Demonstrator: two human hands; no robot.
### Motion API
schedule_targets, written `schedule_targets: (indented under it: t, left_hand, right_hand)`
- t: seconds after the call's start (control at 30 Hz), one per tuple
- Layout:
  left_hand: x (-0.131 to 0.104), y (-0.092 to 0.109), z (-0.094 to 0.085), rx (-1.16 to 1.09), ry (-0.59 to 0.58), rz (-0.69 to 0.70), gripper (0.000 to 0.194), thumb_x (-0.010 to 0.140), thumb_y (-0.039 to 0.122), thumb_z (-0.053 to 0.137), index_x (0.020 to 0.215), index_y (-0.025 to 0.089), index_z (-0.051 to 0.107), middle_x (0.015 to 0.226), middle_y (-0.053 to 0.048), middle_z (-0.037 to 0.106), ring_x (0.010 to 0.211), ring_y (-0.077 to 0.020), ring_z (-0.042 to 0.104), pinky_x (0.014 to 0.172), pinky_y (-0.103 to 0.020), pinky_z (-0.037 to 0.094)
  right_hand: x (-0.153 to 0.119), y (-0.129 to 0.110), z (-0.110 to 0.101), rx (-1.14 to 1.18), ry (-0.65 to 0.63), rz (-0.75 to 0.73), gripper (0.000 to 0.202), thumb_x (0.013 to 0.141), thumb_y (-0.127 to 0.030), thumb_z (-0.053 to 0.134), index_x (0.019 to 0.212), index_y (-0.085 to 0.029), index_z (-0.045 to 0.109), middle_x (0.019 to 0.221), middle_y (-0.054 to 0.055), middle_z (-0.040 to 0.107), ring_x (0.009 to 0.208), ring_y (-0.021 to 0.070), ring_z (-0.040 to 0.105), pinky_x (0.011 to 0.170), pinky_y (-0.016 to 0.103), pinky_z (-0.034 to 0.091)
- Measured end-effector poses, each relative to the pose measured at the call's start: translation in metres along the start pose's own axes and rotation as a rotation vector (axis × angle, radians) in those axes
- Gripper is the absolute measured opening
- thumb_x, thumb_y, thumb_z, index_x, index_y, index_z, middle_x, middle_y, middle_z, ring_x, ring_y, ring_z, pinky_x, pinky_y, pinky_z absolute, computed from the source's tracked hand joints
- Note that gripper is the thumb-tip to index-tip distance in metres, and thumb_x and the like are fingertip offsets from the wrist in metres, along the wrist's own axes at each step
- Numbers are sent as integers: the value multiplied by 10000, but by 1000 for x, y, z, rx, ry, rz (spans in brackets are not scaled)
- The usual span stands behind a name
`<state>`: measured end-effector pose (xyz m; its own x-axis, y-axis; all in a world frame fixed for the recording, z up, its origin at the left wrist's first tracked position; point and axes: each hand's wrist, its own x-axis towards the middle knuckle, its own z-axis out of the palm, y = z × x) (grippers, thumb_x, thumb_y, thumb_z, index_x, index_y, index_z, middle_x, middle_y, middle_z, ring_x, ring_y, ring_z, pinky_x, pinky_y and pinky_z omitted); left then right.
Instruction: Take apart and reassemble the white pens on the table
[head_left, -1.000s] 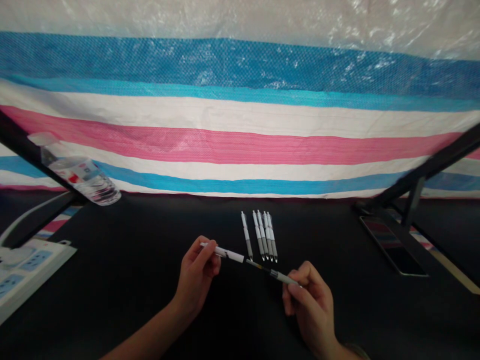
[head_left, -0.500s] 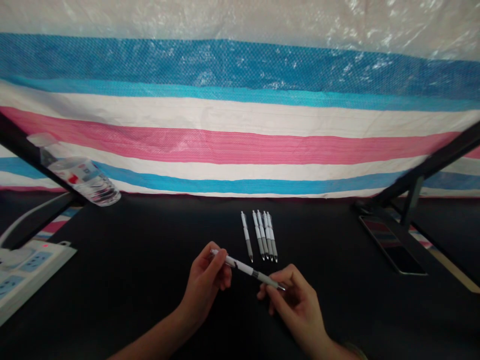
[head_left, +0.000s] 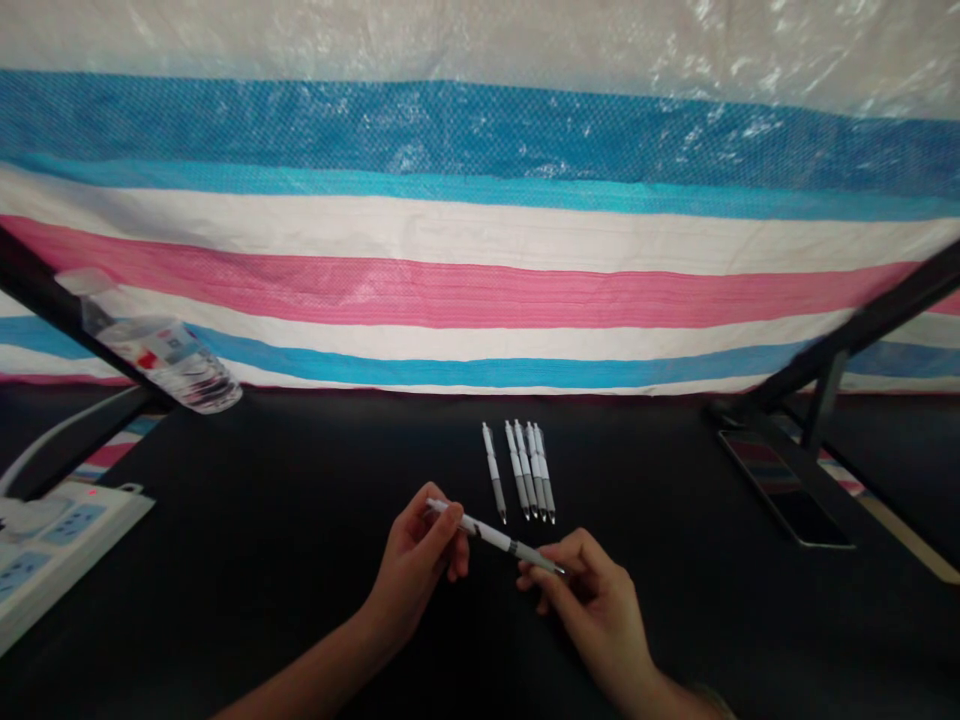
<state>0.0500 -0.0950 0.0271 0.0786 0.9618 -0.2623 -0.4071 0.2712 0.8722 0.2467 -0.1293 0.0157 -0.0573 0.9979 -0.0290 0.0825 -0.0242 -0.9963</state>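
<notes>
A white pen (head_left: 491, 535) with a grey grip slants between my two hands above the black table. My left hand (head_left: 420, 550) pinches its clicker end between thumb and fingers. At the grey tip end, the fingers of my right hand (head_left: 589, 590) are closed around the grip, and the metal point shows past the thumb. Just beyond the hands lie several matching pens side by side, tips toward me. One pen (head_left: 493, 472) lies a little apart on the left of the close row of pens (head_left: 530, 470).
A smartphone (head_left: 784, 488) lies on the right of the black table (head_left: 300, 520). At the left are a power strip (head_left: 67, 550) with a plug and cable, and a tilted clear bottle (head_left: 176, 360). Behind hangs a striped plastic sheet (head_left: 480, 290), with black slanted bars at both sides.
My left hand has shifted slightly to the right with the pen. The pen's point now sits a little further back toward my right hand's fingers. The lying pens have not moved.
</notes>
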Motion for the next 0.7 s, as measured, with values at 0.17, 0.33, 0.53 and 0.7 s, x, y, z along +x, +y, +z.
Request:
schedule_targets:
  t: [0.17,0.33,0.53,0.7]
  left_hand:
    - [0,0,-2,10,10,2,415,758,514,784,728,197,518,509,51,576,429,-84,492,415,-178,368]
    - [3,4,-3,15,68,27,391,764,462,788,699,196,509,507,52,570,427,-85,490,413,-178,360]
    - [4,7,-3,-9,69,32,385,776,458,777,704,198,503,526,53,576,441,-89,496,424,-184,366]
    - [3,8,-1,8,73,28,387,774,477,775,714,196,516,521,53,572,436,-85,497,426,-182,350]
  right_hand:
    - [1,0,-1,-63,-180,77,443,979,-556,488,793,-173,610,577,24,655,456,113,587,438,199,396]
    - [1,2,1,-64,-172,74,397,932,-563,565,1107,-208,543,675,-3,676,481,118,585,449,200,408]
    - [2,4,0,-76,-152,90,386,943,-574,542,851,-201,560,597,-18,616,458,103,546,433,189,379]
    - [2,0,-2,-156,-210,50,484,989,-583,427,785,-182,606,526,-21,549,443,100,504,428,194,341]
